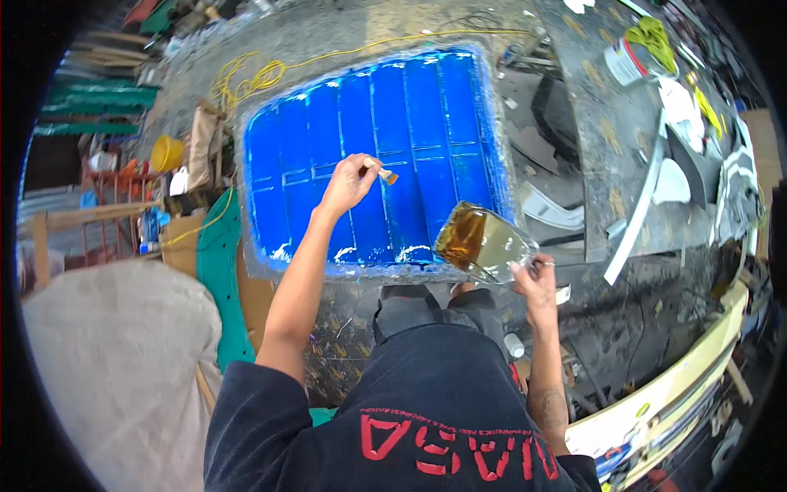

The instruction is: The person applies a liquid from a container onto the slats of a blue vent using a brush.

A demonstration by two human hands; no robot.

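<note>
My left hand (348,185) is closed round the pale handle of a small paintbrush (388,175), whose bristles look amber. It is over the middle of a wide, glossy blue panel (328,209) crossed by raised lines. In my right hand (537,287), thumb and fingers grip the edge of a clear, square-sided container (510,246). The container is tilted, with amber liquid (466,235) gathered at its far left side. It hangs at the panel's near right corner. Whether the bristles touch the blue surface, I cannot tell.
Along the far side runs a yellow cord (262,75), partly coiled. A white bucket (630,64) with a yellow-green cloth stands at the far right. Curved white strips (638,209) lie on the right-hand board. To the left are a grey cover (123,344) and a yellow container (166,153).
</note>
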